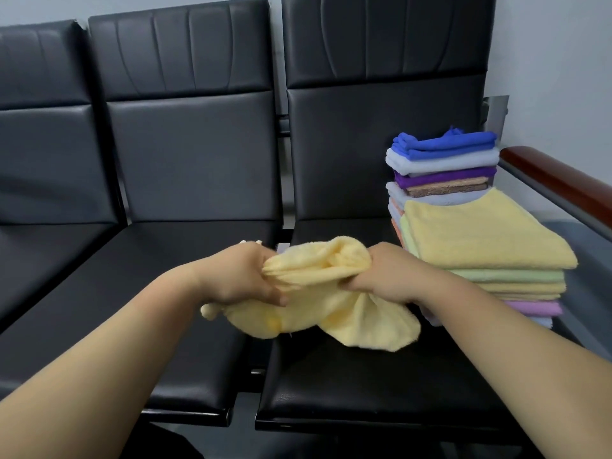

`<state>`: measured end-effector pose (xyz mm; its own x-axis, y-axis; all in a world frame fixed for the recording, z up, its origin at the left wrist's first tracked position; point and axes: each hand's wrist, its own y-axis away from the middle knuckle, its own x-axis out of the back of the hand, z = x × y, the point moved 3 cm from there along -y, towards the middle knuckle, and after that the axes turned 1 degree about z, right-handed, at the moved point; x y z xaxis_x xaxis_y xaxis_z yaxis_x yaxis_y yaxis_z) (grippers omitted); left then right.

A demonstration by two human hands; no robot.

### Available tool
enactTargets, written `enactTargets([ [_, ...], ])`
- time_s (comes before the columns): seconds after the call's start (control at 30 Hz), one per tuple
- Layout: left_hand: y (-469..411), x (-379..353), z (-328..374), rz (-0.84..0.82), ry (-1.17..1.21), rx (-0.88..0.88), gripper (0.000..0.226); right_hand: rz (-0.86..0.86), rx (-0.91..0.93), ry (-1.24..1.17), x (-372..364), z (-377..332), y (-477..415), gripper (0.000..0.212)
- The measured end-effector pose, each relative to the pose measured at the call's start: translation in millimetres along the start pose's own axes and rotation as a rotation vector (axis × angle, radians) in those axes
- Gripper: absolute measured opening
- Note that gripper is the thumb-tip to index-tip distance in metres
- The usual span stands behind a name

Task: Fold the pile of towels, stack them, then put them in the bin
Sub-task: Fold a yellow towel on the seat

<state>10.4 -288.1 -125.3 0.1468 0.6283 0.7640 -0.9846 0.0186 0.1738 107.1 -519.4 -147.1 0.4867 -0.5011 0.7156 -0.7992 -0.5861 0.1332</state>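
A crumpled yellow towel hangs in the air over the black seat in front of me. My left hand grips its left part and my right hand grips its right part, both with fingers curled into the cloth. To the right on the same seat stands a stack of folded towels with a yellow one on top, green, yellow and purple ones below. Behind it rises a second stack topped by a blue towel. No bin is in view.
A row of black padded chairs runs to the left, with a gap between seats. A brown wooden armrest and a metal frame bound the right side. A pale wall stands behind.
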Motion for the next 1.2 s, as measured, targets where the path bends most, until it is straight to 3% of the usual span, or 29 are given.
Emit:
enactTargets([
  [0.07, 0, 1, -7, 0.010, 0.082, 0.028, 0.019, -0.007, 0.005, -0.278, 4, 1, 1, 0.016],
  [0.17, 1, 6, -11, 0.059, 0.514, -0.056, 0.027, -0.093, 0.060, -0.510, 3, -4, 1, 0.032],
  [0.27, 0, 5, -4, 0.101, 0.831, -0.114, 0.038, -0.209, 0.067, -0.263, -4, -7, 4, 0.046],
  [0.33, 0, 3, 5, 0.096, 0.938, -0.129, 0.040, -0.172, 0.045, -0.022, -7, -7, 6, 0.036],
  [0.4, 3, 2, 13, 0.031, 0.867, -0.159, 0.041, -0.050, 0.051, 0.097, -5, -11, 5, 0.019],
  [0.5, 3, 1, 9, 0.027, 0.171, -0.100, 0.031, 0.073, 0.030, -0.018, 6, -6, 1, 0.013],
  [0.57, 1, 2, 1, 0.023, -0.076, 0.034, 0.020, 0.055, 0.026, -0.243, 9, -2, 0, 0.014],
  [0.63, 2, 6, -4, 0.067, 0.039, 0.061, 0.015, 0.016, 0.060, -0.443, 6, -4, 0, 0.022],
  [0.73, 3, 14, -4, 0.169, 0.446, -0.030, 0.029, -0.088, 0.103, -0.589, 3, -6, 1, 0.041],
  [0.8, 4, 13, 3, 0.179, 0.706, -0.092, 0.030, -0.189, 0.097, -0.390, 0, -8, 4, 0.054],
  [0.87, 6, 9, 13, 0.144, 0.815, -0.143, 0.026, -0.182, 0.047, -0.034, -4, -8, 5, 0.045],
  [0.93, 7, 5, 16, 0.046, 0.731, -0.154, 0.034, -0.047, 0.017, 0.178, -2, -10, 3, 0.026],
  [0.97, 6, 3, 14, 0.020, 0.549, -0.136, 0.037, 0.028, 0.022, 0.187, 2, -10, 1, 0.019],
  [1.03, 4, 3, 7, 0.046, 0.050, -0.030, 0.028, 0.105, 0.030, -0.004, 10, -5, -3, 0.012],
  [1.07, 3, 5, 5, 0.080, -0.076, 0.037, 0.021, 0.095, 0.032, -0.159, 12, -3, -2, 0.011],
  [1.13, 2, 10, 0, 0.140, 0.051, 0.044, 0.012, 0.031, 0.073, -0.415, 12, -3, 0, 0.018],
  [1.2, 5, 14, 1, 0.148, 0.389, -0.026, 0.014, -0.037, 0.115, -0.545, 8, -8, 3, 0.026],
])
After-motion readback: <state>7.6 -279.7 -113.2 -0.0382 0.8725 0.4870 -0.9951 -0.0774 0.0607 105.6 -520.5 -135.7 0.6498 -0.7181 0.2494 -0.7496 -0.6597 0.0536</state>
